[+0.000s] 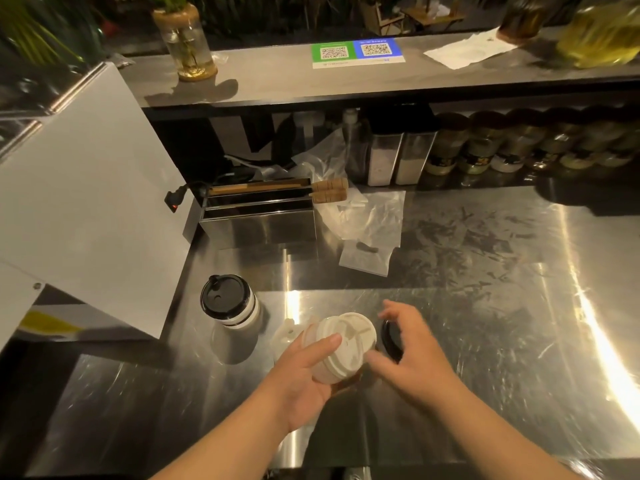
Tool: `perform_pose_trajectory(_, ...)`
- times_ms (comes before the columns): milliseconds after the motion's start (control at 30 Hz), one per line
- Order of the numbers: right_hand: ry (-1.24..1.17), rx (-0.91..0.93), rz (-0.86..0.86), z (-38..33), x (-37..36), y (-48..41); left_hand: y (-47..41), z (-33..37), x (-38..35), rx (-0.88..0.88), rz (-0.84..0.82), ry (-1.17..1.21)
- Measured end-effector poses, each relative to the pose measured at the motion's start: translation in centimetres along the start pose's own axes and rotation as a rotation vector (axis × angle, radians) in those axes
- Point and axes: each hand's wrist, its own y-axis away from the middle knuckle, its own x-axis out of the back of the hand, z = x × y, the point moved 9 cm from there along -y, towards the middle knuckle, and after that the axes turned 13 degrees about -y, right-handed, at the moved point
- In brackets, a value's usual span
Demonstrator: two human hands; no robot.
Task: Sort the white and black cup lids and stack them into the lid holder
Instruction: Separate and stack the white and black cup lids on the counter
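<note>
My left hand (304, 379) grips a short stack of white cup lids (341, 346), tilted, just above the steel counter. My right hand (412, 355) hovers beside the stack with fingers spread, over a black lid (391, 337) that stands on edge on the counter; I cannot tell if it touches that lid. Another white lid (285, 332) lies on the counter behind the stack, partly hidden. To the left stands an upright stack of lids (232, 303), black on top with black and white layers below.
A steel box with wooden-handled tools (259, 216) stands at the back left beside a white machine panel (86, 188). Crumpled plastic bags (367, 220) lie behind the hands. Jars and canisters (485, 143) line the back under a raised shelf (311, 81).
</note>
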Motion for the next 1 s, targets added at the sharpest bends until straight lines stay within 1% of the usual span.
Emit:
perform_pose_trajectory(33,-0.112,0.002,-0.118,-1.1,-1.7,0.6,0.0,0.0,-0.2,-0.004,-0.008,-0.025)
perform_pose_trajectory(67,-0.146,0.003,-0.192,-1.8,-3.0,1.1,-0.1,0.0,-0.3,-0.006,-0.011,-0.056)
perform_pose_trajectory(100,-0.142,0.011,-0.221,-2.3,-3.8,1.3,-0.1,0.0,-0.4,-0.004,-0.008,-0.08)
perform_pose_trajectory(233,-0.136,-0.005,-0.168,-2.8,-4.2,0.9,0.3,-0.1,-0.3,0.025,0.025,-0.069)
perform_pose_trajectory(333,-0.136,-0.012,-0.191,-2.9,-4.5,0.7,0.7,-0.4,0.6,0.049,0.076,-0.047)
perform_pose_trajectory(433,-0.127,-0.007,-0.178,-2.8,-4.3,0.2,0.8,-0.4,1.1,0.035,0.087,0.017)
perform_pose_trajectory(500,0.019,0.068,-0.104,-2.6,-3.9,-0.5,1.0,-0.5,2.3,0.048,0.188,0.052)
perform_pose_trajectory(567,0.25,0.142,-0.013,-2.2,-3.7,-1.3,1.3,-0.7,4.8,0.067,0.367,0.042)
perform_pose_trajectory(633,0.422,0.128,0.025,-1.6,-3.8,-2.0,2.0,-0.3,6.9,0.055,0.478,0.006)
perform_pose_trajectory(700,0.543,0.105,0.013,-0.9,-4.3,-2.3,2.6,0.3,8.0,0.016,0.54,-0.054)
perform_pose_trajectory(800,0.728,0.054,-0.088,0.1,-5.8,-2.6,3.2,0.9,9.7,-0.04,0.68,-0.141)
perform_pose_trajectory(867,0.785,0.019,-0.136,0.5,-6.4,-2.7,3.1,1.0,10.1,-0.07,0.72,-0.16)
perform_pose_trajectory(1000,0.852,0.004,-0.17,0.0,-7.0,-2.9,2.2,0.5,10.4,-0.05,0.701,-0.226)
